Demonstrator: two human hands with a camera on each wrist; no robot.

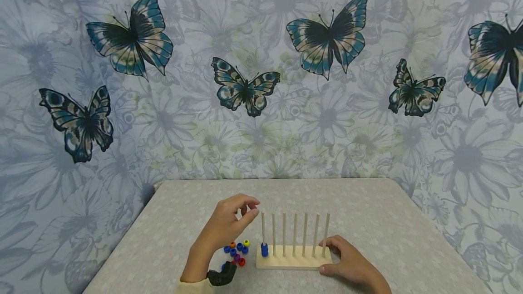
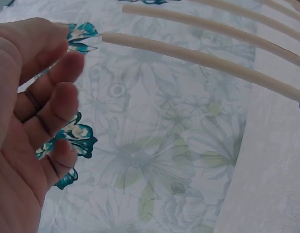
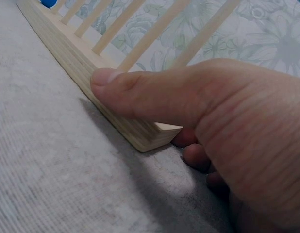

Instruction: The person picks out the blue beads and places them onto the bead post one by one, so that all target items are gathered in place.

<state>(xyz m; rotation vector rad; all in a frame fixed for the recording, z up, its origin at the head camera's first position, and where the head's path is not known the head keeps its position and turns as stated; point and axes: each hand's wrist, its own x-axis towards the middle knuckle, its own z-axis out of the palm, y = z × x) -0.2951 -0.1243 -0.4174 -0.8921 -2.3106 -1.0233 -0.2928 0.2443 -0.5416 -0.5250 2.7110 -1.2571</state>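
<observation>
A light wooden peg board (image 1: pixel 294 263) with a row of upright pegs stands on the table. Blue beads (image 1: pixel 264 250) sit stacked at the bottom of its leftmost peg. My left hand (image 1: pixel 226 221) is raised beside the top of that peg, fingers loosely bent. In the left wrist view, the peg's tip (image 2: pixel 107 37) lies close to the thumb, and no bead shows in the hand. My right hand (image 1: pixel 347 260) grips the board's right end. Its thumb (image 3: pixel 135 92) presses along the front edge, while the other fingers reach round behind, partly hidden.
Several loose beads lie left of the board, among them a yellow bead (image 1: pixel 246 242), a red bead (image 1: pixel 242 262) and blue ones; the left wrist's dark strap (image 1: pixel 222 276) partly overlaps them in the head view. A patterned cloth covers the table (image 1: pixel 367 208), which meets butterfly wallpaper behind.
</observation>
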